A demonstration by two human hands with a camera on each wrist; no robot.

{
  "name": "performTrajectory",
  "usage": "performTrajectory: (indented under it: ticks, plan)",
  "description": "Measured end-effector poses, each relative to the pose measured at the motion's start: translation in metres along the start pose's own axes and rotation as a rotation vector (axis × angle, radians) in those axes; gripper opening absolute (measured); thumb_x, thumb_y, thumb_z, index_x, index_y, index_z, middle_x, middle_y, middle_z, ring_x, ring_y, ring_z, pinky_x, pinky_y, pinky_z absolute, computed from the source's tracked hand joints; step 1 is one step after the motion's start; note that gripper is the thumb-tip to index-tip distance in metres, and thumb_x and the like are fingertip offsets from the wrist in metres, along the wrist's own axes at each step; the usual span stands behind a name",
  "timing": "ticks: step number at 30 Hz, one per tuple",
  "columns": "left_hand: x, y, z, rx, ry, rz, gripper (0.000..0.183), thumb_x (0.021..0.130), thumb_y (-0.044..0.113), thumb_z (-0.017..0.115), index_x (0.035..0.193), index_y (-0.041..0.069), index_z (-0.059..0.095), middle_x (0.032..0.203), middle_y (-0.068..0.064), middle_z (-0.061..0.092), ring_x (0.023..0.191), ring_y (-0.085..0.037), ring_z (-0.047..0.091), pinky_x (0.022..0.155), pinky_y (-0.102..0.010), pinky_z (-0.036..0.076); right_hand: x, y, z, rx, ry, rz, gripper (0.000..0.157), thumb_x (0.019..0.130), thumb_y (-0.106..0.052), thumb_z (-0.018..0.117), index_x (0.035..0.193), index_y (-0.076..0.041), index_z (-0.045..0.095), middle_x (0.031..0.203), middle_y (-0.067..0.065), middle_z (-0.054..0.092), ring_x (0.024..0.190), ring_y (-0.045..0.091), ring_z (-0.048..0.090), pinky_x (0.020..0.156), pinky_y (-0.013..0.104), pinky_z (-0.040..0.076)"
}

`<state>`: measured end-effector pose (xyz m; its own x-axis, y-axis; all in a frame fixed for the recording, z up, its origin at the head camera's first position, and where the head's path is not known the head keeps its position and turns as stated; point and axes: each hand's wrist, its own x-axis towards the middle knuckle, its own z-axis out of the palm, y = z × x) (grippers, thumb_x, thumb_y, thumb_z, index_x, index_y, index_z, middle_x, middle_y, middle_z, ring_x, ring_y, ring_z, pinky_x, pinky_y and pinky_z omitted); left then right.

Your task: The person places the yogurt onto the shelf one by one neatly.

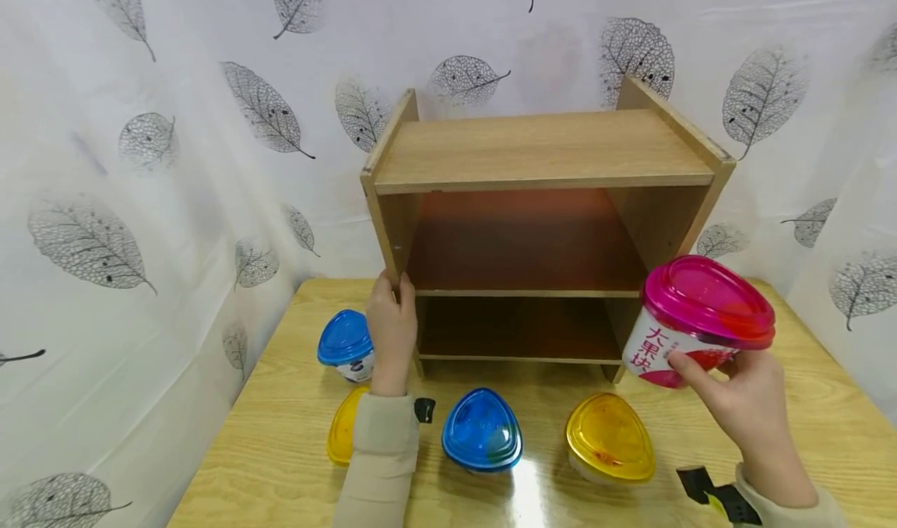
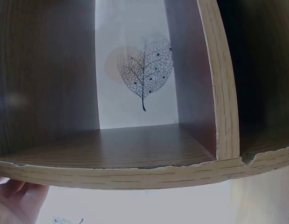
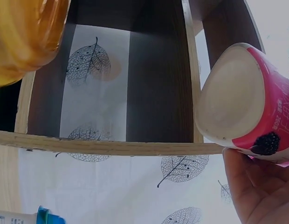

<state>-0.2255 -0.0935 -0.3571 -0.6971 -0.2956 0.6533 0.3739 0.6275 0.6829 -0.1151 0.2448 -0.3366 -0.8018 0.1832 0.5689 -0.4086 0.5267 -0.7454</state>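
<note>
My right hand (image 1: 753, 396) holds a plastic tub with a pink lid (image 1: 708, 298) up in the air, beside the right front of the wooden shelf unit (image 1: 546, 154). Its thumb lies on the white and pink printed wall; in the right wrist view the tub's pale base (image 3: 233, 95) faces the camera. At the unit's left side panel, my left hand (image 1: 392, 325) grips the lower front edge, with the thumb on the inner side. In the left wrist view only part of this hand (image 2: 21, 200) shows below the panel.
On the wooden table (image 1: 280, 419), a blue-lidded tub (image 1: 346, 341) stands left of the unit. A yellow-lidded tub (image 1: 343, 431) is partly behind my left sleeve. In front stand another blue-lidded tub (image 1: 482, 431) and a yellow-lidded one (image 1: 610, 438). Leaf-patterned sheeting (image 1: 210, 162) hangs behind.
</note>
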Motion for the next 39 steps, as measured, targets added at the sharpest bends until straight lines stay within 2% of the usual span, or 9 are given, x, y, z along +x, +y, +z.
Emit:
performTrajectory:
  ticks: [6,13,20,27,35,39]
  plan:
    - [-0.001,-0.001,0.001,-0.007,-0.026,-0.032,0.030,0.091,0.019,0.045,0.102,-0.006,0.057,0.098,-0.019,0.061,0.083,-0.029,0.059,0.069,-0.039,0.050,0.000,-0.003,0.002,-0.005,0.019,0.010,0.063,0.066,0.012,0.066,0.123,-0.003,0.046,0.102,-0.013,0.055,0.079,0.000,0.055,0.064,0.010,0.044]
    - [-0.001,0.000,0.000,-0.007,-0.026,-0.038,0.030,0.091,0.019,0.045,0.103,-0.006,0.057,0.099,-0.019,0.061,0.084,-0.030,0.059,0.070,-0.040,0.050,0.003,-0.005,0.004,0.019,0.050,0.036,0.063,0.064,0.013,0.067,0.121,-0.009,0.049,0.102,-0.013,0.057,0.078,0.001,0.055,0.063,0.009,0.044]
    - [-0.001,0.001,0.000,-0.014,-0.026,-0.037,0.030,0.091,0.018,0.045,0.102,-0.006,0.057,0.098,-0.019,0.062,0.082,-0.029,0.060,0.068,-0.039,0.050,0.007,-0.010,0.005,0.042,0.069,0.033,0.061,0.064,0.014,0.067,0.118,-0.008,0.052,0.099,-0.012,0.058,0.076,0.001,0.057,0.062,0.010,0.044]
    - [-0.001,0.001,0.001,-0.008,-0.016,-0.031,0.030,0.091,0.019,0.046,0.101,-0.007,0.057,0.097,-0.019,0.062,0.080,-0.029,0.060,0.065,-0.039,0.051,0.012,-0.016,0.006,0.027,0.044,0.007,0.059,0.066,0.011,0.067,0.121,-0.004,0.049,0.101,-0.012,0.057,0.078,0.001,0.057,0.063,0.010,0.045]
    - [0.000,0.000,0.000,-0.002,0.002,-0.009,0.026,0.090,0.017,0.046,0.094,-0.007,0.057,0.088,-0.019,0.062,0.071,-0.028,0.058,0.059,-0.038,0.050,0.016,-0.023,0.006,0.044,0.039,-0.009,0.060,0.068,0.011,0.065,0.123,-0.003,0.047,0.104,-0.008,0.057,0.079,0.002,0.057,0.063,0.011,0.045]
    - [0.000,0.001,0.000,0.000,0.000,-0.016,0.026,0.090,0.017,0.046,0.095,-0.006,0.057,0.090,-0.019,0.062,0.074,-0.028,0.058,0.061,-0.038,0.050,0.018,-0.025,0.006,0.053,0.041,-0.025,0.061,0.068,0.011,0.065,0.124,-0.003,0.046,0.105,-0.008,0.057,0.080,0.003,0.057,0.065,0.011,0.045]
